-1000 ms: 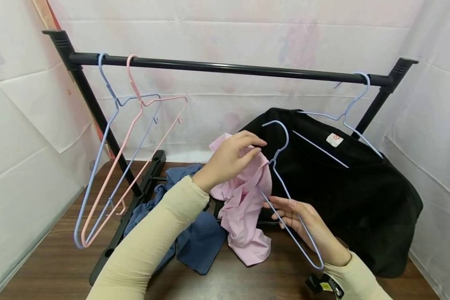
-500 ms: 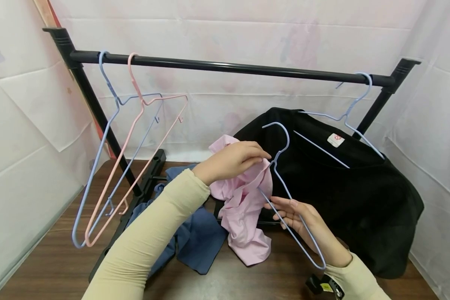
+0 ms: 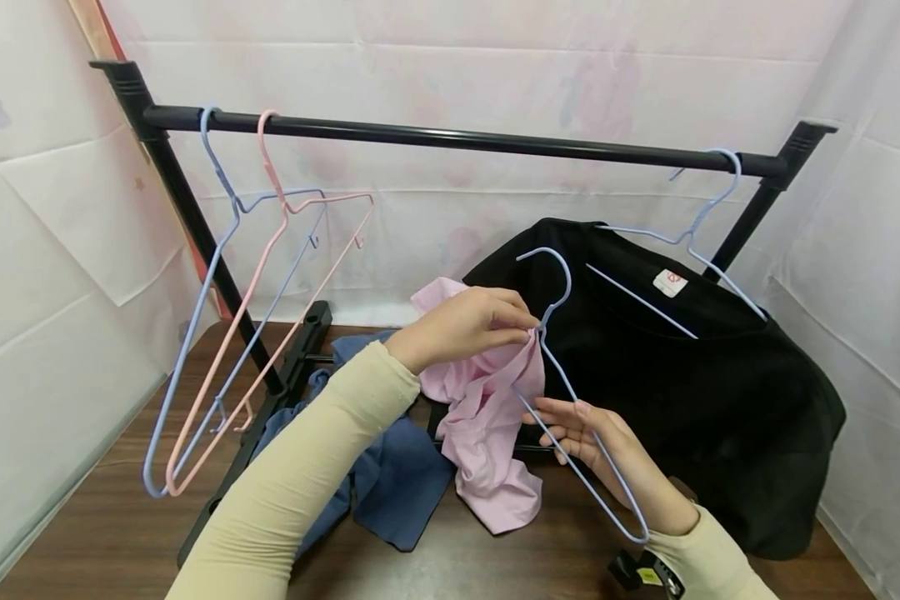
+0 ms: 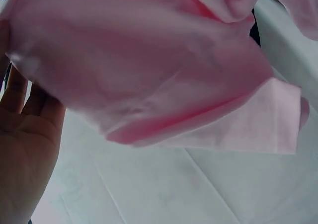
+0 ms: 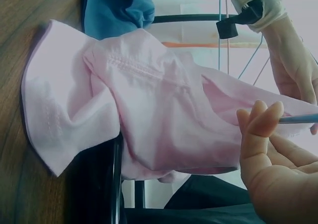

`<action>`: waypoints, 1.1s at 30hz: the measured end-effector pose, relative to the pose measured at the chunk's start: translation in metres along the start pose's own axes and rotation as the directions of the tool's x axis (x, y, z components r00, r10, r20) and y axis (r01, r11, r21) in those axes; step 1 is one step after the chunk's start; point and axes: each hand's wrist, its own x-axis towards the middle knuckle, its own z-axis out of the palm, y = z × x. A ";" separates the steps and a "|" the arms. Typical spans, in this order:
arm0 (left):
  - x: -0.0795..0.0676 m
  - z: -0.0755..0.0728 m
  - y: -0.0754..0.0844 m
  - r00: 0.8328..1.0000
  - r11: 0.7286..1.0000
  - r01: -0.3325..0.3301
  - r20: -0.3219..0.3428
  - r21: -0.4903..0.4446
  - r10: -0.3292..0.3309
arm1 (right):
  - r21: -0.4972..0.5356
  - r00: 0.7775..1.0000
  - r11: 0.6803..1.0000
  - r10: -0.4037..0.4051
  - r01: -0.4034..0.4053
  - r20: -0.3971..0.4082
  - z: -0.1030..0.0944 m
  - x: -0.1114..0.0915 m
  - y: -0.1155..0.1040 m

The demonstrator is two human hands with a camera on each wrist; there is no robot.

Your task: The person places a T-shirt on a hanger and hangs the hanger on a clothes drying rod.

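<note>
My left hand [image 3: 472, 325] pinches the pink shirt [image 3: 487, 417] at its upper edge, right at the neck of a light blue wire hanger [image 3: 562, 367]. That hanger's far end goes into the pink cloth, while its hook stands free above. My right hand [image 3: 607, 450] holds the hanger lower down, thumb on one wire and fingers at the other. In the left wrist view the shirt [image 4: 149, 70] hangs spread from the left hand [image 4: 30, 134]. The right wrist view has the right hand's fingers [image 5: 261, 119] curled at the blue wire, with the shirt [image 5: 154, 105] draping beyond.
A black rack bar [image 3: 450, 137] spans the back. Bare blue [image 3: 187, 358] and pink [image 3: 270, 242] hangers hang at its left. At right a black garment [image 3: 705, 417] hangs on another blue hanger [image 3: 708, 208]. A dark blue garment [image 3: 401, 483] lies on the wooden table [image 3: 82, 508].
My left hand has come down from above the shirt, and its fingers have closed on the cloth beside the hanger's neck. The hanger and right hand have barely shifted.
</note>
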 end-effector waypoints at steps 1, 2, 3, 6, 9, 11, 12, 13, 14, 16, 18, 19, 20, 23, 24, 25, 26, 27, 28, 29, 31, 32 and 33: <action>0.000 0.000 0.000 1.000 1.000 -0.001 -0.003 0.003 0.001 | 0.008 1.000 1.000 0.009 -0.009 0.003 0.001 0.000 0.000; 0.000 0.000 0.000 1.000 1.000 -0.003 -0.012 0.003 0.003 | 0.013 1.000 1.000 0.012 -0.012 0.007 0.001 0.001 0.000; 0.000 0.001 0.000 1.000 1.000 -0.006 -0.022 0.001 0.006 | 0.019 1.000 1.000 0.018 -0.019 0.012 0.001 0.001 0.000; 0.000 0.001 0.000 0.998 1.000 -0.026 -0.052 0.003 0.026 | 0.030 0.999 0.999 0.034 -0.035 0.030 0.001 0.001 -0.001; -0.001 0.000 -0.001 0.996 0.999 -0.053 -0.071 0.013 0.054 | 0.052 0.996 0.996 0.066 -0.069 0.061 0.001 0.002 -0.002; -0.002 -0.002 -0.001 0.994 0.997 -0.071 -0.082 0.028 0.073 | 0.074 0.993 0.994 0.076 -0.082 0.088 0.001 0.002 -0.003; -0.002 -0.002 -0.001 0.993 0.996 -0.080 -0.087 0.033 0.083 | 0.089 0.993 0.992 0.076 -0.085 0.094 0.000 0.002 -0.004; -0.002 -0.003 -0.002 0.992 0.995 -0.087 -0.092 0.042 0.091 | 0.097 0.994 0.992 0.067 -0.076 0.092 0.000 0.002 -0.004; -0.003 -0.004 -0.002 0.990 0.994 -0.094 -0.097 0.052 0.099 | 0.094 0.995 0.993 0.061 -0.068 0.081 -0.001 0.002 -0.004; -0.003 -0.005 -0.003 0.988 0.992 -0.105 -0.103 0.064 0.111 | 0.078 0.998 0.996 0.043 -0.047 0.054 -0.001 0.001 -0.004; -0.003 -0.005 -0.004 0.987 0.991 -0.110 -0.108 0.072 0.117 | 0.040 0.999 0.999 0.034 -0.034 0.011 -0.002 0.001 -0.004; -0.003 -0.005 -0.005 0.987 0.991 -0.112 -0.111 0.075 0.120 | 0.018 0.999 0.999 0.034 -0.034 -0.012 -0.002 0.001 -0.004; -0.004 -0.006 -0.005 0.986 0.991 -0.112 -0.115 0.078 0.121 | 0.002 0.999 0.999 0.039 -0.039 -0.033 -0.002 0.001 -0.004; -0.003 -0.007 -0.006 0.984 0.992 -0.112 -0.130 0.065 0.119 | -0.028 0.995 0.998 0.048 -0.050 -0.089 -0.004 0.001 -0.004; -0.004 -0.008 -0.006 0.984 0.992 -0.110 -0.135 0.057 0.117 | -0.029 0.992 0.998 0.055 -0.058 -0.110 -0.005 0.000 -0.004; -0.003 -0.009 -0.006 0.983 0.993 -0.108 -0.141 0.045 0.113 | -0.023 0.989 0.997 0.067 -0.071 -0.128 -0.007 0.000 -0.003; -0.004 -0.010 -0.006 0.984 0.994 -0.102 -0.146 0.032 0.106 | -0.012 0.986 0.996 0.082 -0.085 -0.143 -0.008 0.000 -0.002; -0.004 -0.011 -0.006 0.984 0.995 -0.095 -0.150 0.018 0.097 | 0.001 0.983 0.995 0.101 -0.103 -0.153 -0.009 0.001 0.000; -0.004 -0.012 -0.006 0.984 0.996 -0.089 -0.156 0.005 0.089 | 0.024 0.981 0.993 0.115 -0.112 -0.159 -0.011 0.001 0.002; -0.005 -0.013 -0.006 0.984 0.997 -0.082 -0.161 -0.005 0.080 | 0.041 0.980 0.993 0.119 -0.113 -0.159 -0.012 0.002 0.004; -0.005 -0.014 -0.006 0.983 0.998 -0.062 -0.176 -0.028 0.056 | 0.084 0.984 0.992 0.107 -0.095 -0.141 -0.012 0.004 0.009; -0.005 -0.014 -0.006 0.982 0.998 -0.049 -0.182 -0.043 0.041 | 0.076 0.984 0.993 0.105 -0.095 -0.144 -0.011 0.004 0.011; -0.005 -0.014 -0.006 0.981 0.998 -0.034 -0.192 -0.060 0.022 | 0.055 0.985 0.995 0.096 -0.089 -0.146 -0.010 0.005 0.013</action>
